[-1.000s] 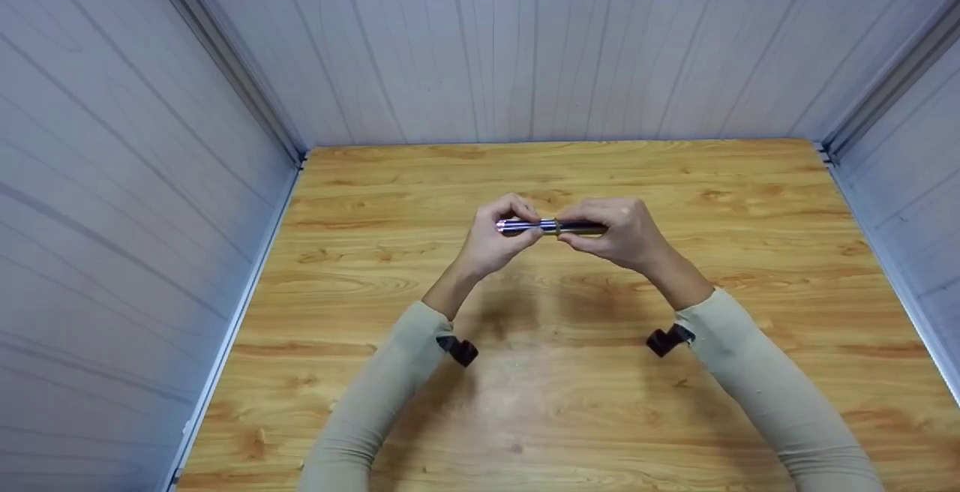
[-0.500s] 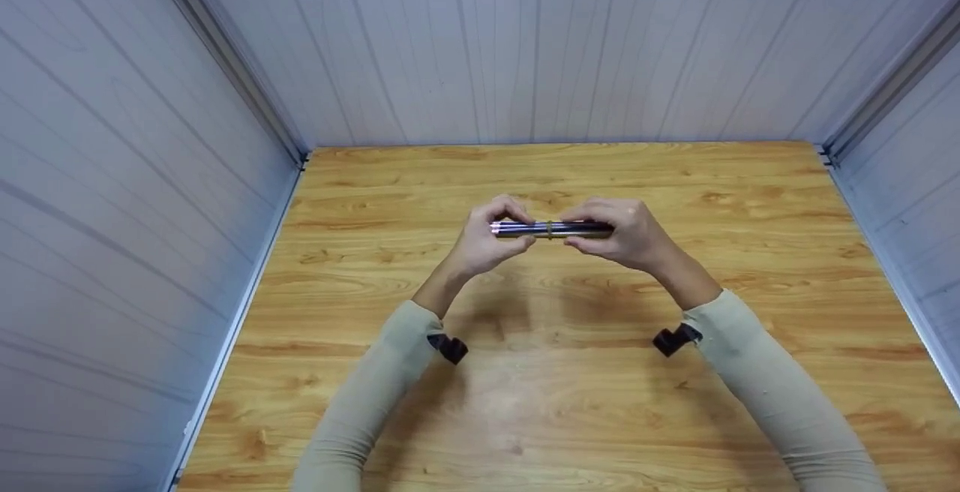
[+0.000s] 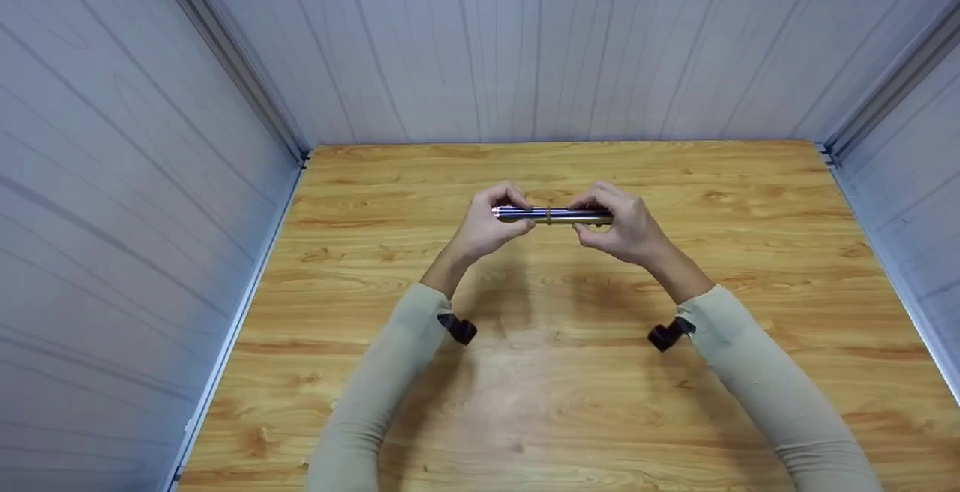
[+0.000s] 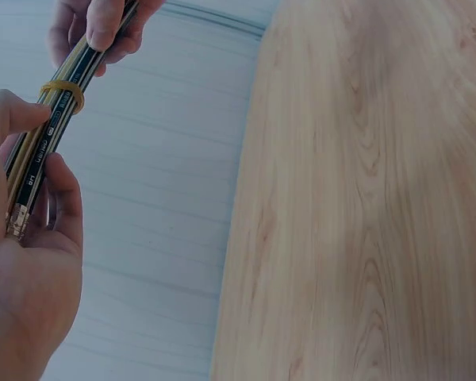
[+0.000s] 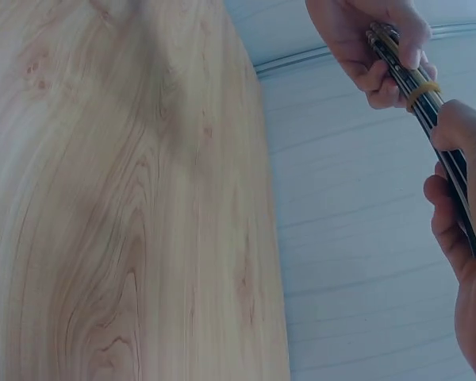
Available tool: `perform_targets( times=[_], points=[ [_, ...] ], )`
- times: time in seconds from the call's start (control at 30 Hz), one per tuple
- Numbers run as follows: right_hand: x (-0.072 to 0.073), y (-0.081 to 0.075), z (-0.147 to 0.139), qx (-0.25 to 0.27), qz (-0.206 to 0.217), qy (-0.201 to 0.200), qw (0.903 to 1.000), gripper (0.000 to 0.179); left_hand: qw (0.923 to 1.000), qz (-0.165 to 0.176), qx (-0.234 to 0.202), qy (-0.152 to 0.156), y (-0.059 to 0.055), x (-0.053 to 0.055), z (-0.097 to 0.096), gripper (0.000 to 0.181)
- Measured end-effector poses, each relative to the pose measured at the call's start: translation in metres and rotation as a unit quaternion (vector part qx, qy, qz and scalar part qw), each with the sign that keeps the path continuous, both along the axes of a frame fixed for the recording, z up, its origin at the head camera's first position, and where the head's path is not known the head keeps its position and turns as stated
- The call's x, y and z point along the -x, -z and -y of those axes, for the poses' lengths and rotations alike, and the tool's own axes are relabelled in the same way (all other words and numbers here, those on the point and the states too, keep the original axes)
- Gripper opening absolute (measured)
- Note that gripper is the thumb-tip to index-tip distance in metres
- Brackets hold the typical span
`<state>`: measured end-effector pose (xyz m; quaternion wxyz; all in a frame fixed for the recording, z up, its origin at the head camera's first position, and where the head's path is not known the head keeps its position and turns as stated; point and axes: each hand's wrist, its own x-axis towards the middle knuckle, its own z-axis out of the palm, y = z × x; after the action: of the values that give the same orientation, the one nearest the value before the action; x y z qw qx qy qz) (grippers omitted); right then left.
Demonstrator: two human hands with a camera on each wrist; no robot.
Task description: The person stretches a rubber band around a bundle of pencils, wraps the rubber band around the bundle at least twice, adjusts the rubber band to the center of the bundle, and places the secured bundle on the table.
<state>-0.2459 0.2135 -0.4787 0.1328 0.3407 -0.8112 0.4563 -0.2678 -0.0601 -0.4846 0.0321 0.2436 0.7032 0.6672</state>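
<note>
A bundle of striped pencils [image 3: 559, 215] is held level above the table between both hands. A yellow rubber band [image 4: 63, 91] wraps round the bundle near its middle, in the stretch between the hands. My left hand [image 3: 484, 226] grips the end with the metal ferrules [image 4: 20, 218], thumb on one side and fingers on the other. Toward the other end, my right hand [image 3: 622, 226] pinches the bundle between thumb and fingers. Dark barrels with pale lettering show in the left wrist view. The pencils' far tips are hidden by the right hand in the head view.
Below the hands lies a wood-grain table [image 3: 525, 402]. Pale panelled walls stand behind it [image 3: 495, 49] and along both sides. A black wrist camera [image 3: 461, 329] sits at the left cuff, and another black wrist camera [image 3: 665, 335] at the right cuff.
Both hands and the pencils have risen slightly in the head view. The hands have moved a little apart along the bundle, showing more of the rubber band between them.
</note>
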Motion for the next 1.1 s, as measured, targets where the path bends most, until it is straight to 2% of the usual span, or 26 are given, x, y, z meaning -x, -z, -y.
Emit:
perform_targets(
  times=[0.23, 0.4, 0.53, 0.63, 0.77, 0.93, 1.07, 1.1],
  points=[
    [0.006, 0.004, 0.002, 0.003, -0.013, -0.008, 0.9999, 0.026, 0.9999, 0.003, 0.009, 0.011, 0.005, 0.005, -0.004, 0.018],
    [0.015, 0.008, 0.0, 0.013, -0.001, 0.001, 0.9999, 0.025, 0.9997, 0.012, 0.02, 0.005, 0.01, 0.014, -0.005, 0.018],
    [0.026, 0.018, 0.001, 0.018, 0.04, 0.019, 0.9989, 0.024, 0.9987, 0.013, 0.049, -0.007, 0.019, 0.024, -0.004, 0.02],
    [0.033, 0.032, 0.001, 0.023, 0.092, 0.029, 0.995, 0.023, 0.9961, 0.009, 0.087, -0.011, 0.029, 0.03, -0.001, 0.023],
    [0.039, 0.053, 0.001, 0.007, 0.161, 0.042, 0.986, 0.023, 0.9872, 0.027, 0.156, -0.017, 0.044, 0.033, 0.006, 0.024],
    [0.039, 0.078, 0.0, -0.049, 0.223, 0.049, 0.9724, 0.024, 0.9685, 0.062, 0.24, -0.023, 0.063, 0.031, 0.012, 0.022],
    [0.036, 0.093, 0.001, -0.076, 0.263, 0.05, 0.9603, 0.024, 0.9594, 0.06, 0.274, -0.029, 0.079, 0.028, 0.012, 0.022],
    [0.035, 0.096, 0.001, -0.078, 0.271, 0.049, 0.958, 0.023, 0.9596, 0.054, 0.275, -0.03, 0.091, 0.032, 0.013, 0.02]
  ],
)
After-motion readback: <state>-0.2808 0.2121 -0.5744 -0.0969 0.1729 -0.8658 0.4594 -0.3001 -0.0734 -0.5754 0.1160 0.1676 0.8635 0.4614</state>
